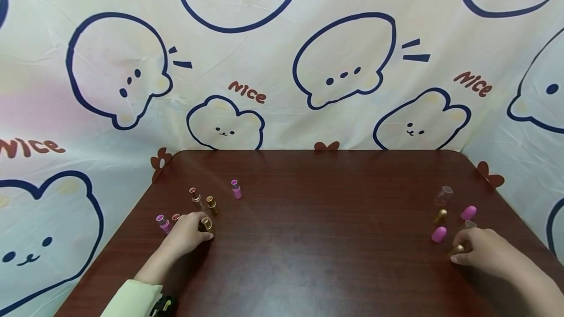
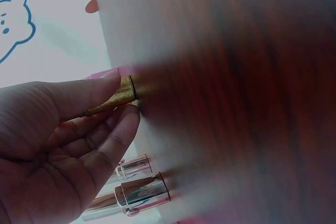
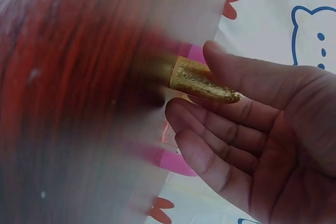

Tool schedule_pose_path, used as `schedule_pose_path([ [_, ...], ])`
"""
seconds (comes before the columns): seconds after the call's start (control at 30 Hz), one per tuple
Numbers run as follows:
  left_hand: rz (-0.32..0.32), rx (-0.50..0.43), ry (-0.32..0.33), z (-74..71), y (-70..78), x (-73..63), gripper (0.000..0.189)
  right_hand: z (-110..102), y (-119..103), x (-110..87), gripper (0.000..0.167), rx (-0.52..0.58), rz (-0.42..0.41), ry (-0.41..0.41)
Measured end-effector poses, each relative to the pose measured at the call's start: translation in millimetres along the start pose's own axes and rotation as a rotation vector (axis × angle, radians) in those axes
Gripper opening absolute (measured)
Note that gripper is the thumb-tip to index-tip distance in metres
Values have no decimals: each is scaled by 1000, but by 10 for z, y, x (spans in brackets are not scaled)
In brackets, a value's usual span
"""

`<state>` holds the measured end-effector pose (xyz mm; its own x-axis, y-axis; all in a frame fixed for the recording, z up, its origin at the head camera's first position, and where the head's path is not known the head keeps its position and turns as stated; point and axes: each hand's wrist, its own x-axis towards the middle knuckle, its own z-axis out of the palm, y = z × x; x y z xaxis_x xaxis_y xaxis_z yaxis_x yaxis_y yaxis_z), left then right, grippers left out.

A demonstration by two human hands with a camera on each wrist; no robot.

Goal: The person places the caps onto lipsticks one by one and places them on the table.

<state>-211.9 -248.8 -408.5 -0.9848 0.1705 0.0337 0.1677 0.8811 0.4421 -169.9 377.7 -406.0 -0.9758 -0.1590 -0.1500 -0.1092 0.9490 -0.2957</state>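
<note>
At the left of the table, my left hand [image 1: 187, 234] pinches a gold lipstick tube [image 1: 206, 224] standing on the wood. The left wrist view shows that gold tube [image 2: 125, 92] between thumb and fingers. Around it stand another gold tube [image 1: 212, 205], a rose-gold tube [image 1: 195, 196], a pink tube [image 1: 163, 223] and a farther pink tube [image 1: 236, 189]. On the right, my right hand [image 1: 489, 251] pinches a gold rounded lipstick cap [image 3: 199, 81] between thumb and fingers. Near it are a gold cap [image 1: 440, 216] and two pink caps [image 1: 438, 234].
A clear cap [image 1: 444, 195] stands at the back right; a second clear cap [image 1: 470, 224] is partly behind my right hand. Another tube [image 1: 176, 217] shows partly behind my left hand. The brown table [image 1: 317, 248] meets a patterned cloth [image 1: 282, 62] at its back and sides.
</note>
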Motion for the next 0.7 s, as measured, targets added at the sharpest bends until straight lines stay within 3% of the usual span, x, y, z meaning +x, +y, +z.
schedule_pose_path([
  [0.33, 0, -9, 0, 16, 15, 3, 20, -46, -31, -16, 15, -28, -8, 6],
  [0.7, 43, -29, 48, 1, 70, 55, 20, -195, -80, -96, 12, -30, -35, 53],
])
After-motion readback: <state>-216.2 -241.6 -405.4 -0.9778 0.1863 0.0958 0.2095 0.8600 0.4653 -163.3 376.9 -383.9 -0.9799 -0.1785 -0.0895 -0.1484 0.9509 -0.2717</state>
